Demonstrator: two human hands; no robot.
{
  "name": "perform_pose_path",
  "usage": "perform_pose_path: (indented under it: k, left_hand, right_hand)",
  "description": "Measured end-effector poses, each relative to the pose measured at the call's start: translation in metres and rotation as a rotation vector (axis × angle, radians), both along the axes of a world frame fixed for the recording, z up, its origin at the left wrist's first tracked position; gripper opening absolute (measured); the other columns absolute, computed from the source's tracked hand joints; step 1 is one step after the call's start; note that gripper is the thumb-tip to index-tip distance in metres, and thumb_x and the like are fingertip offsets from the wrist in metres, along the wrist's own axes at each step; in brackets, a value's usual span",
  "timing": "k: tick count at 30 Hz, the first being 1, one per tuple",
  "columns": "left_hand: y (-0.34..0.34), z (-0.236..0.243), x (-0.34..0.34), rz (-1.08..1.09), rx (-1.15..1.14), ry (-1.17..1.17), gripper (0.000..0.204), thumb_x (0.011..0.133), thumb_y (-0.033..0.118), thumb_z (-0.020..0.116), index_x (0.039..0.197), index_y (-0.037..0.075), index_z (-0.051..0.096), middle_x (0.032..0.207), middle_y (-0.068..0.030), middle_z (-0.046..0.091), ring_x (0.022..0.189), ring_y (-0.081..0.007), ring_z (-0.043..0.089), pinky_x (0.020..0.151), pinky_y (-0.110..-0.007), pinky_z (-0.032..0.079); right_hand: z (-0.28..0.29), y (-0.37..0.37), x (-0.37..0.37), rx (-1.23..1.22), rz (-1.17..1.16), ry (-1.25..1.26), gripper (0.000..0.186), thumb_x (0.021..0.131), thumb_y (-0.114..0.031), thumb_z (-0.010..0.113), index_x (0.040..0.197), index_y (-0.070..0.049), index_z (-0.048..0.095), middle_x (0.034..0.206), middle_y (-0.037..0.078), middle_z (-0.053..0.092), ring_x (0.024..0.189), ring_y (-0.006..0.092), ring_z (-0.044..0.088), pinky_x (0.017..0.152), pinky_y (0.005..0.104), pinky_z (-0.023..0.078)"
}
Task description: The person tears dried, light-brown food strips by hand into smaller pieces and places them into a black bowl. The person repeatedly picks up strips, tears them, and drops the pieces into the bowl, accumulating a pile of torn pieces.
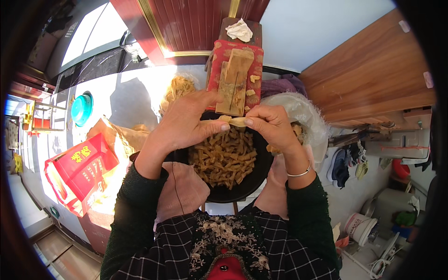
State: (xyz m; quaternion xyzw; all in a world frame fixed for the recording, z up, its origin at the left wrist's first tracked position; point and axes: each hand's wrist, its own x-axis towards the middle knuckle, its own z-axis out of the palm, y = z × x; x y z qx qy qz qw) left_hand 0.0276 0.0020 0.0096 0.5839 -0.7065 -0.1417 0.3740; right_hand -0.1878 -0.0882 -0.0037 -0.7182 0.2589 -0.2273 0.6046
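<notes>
My left hand point(189, 121) and my right hand point(270, 123) pinch a small pale yellow, folded strip point(237, 121) between thumbs and fingers, above a black round basin point(259, 170). The basin holds many brownish-yellow pieces point(221, 158). Just beyond my hands, a wooden slotted block on a board point(233, 81) rests on a red patterned cloth point(216, 63) over a stool, with a few small yellow scraps point(254, 78) beside it. My left fingertips reach near the board; I cannot tell whether they touch it.
A red bag point(81, 172) and turquoise basin point(82, 109) lie left. A bag of yellow material point(179, 86) and white sack point(298, 107) flank the stool. A wooden panel point(368, 60), shoes point(343, 165) and buckets point(359, 228) stand right. A crumpled tissue point(239, 30) sits at the back.
</notes>
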Motion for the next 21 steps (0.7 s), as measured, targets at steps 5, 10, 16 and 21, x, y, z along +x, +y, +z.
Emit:
perform_pose_path:
  k: [5,10,16,21]
  left_hand:
    - [-0.002,0.001,-0.003,-0.314,0.689,0.204,0.026,0.091,0.03,0.056,0.089,0.004,0.054,0.076,-0.0183,0.057,0.077,-0.0372,0.057,0.068,-0.044,0.045]
    - [-0.027,-0.016,0.001,-0.065,0.406,0.097,0.02,0.09,0.028,0.058,0.095,0.009,0.061,0.07,-0.0165,0.059,0.067,-0.036,0.057,0.062,-0.043,0.045]
    - [-0.063,-0.037,0.007,0.238,0.289,-0.03,0.022,0.088,0.029,0.061,0.103,0.014,0.065,0.072,-0.0119,0.063,0.07,-0.0306,0.062,0.066,-0.039,0.048]
    - [-0.044,-0.027,0.01,0.192,0.479,-0.165,0.024,0.087,0.033,0.061,0.101,0.014,0.068,0.077,-0.0106,0.066,0.077,-0.0307,0.064,0.07,-0.041,0.049]
  right_hand:
    - [0.0,-0.001,0.003,-0.181,-0.016,0.132,0.015,0.084,-0.012,0.065,0.077,0.001,0.063,0.057,0.003,0.052,0.053,0.009,0.044,0.05,0.0266,0.038]
    - [-0.017,-0.029,0.013,-0.211,-0.218,0.1,0.019,0.085,-0.017,0.063,0.077,0.001,0.062,0.058,0.007,0.052,0.052,0.0118,0.045,0.051,0.0289,0.039]
    - [-0.045,-0.056,0.049,-0.278,-0.401,0.2,0.023,0.085,-0.018,0.06,0.076,0.003,0.059,0.061,0.017,0.054,0.055,0.0244,0.05,0.057,0.0365,0.043]
    - [-0.061,-0.07,0.023,-0.477,-0.442,0.494,0.027,0.088,-0.02,0.059,0.071,0.002,0.057,0.058,0.013,0.053,0.051,0.0196,0.05,0.051,0.0346,0.041]
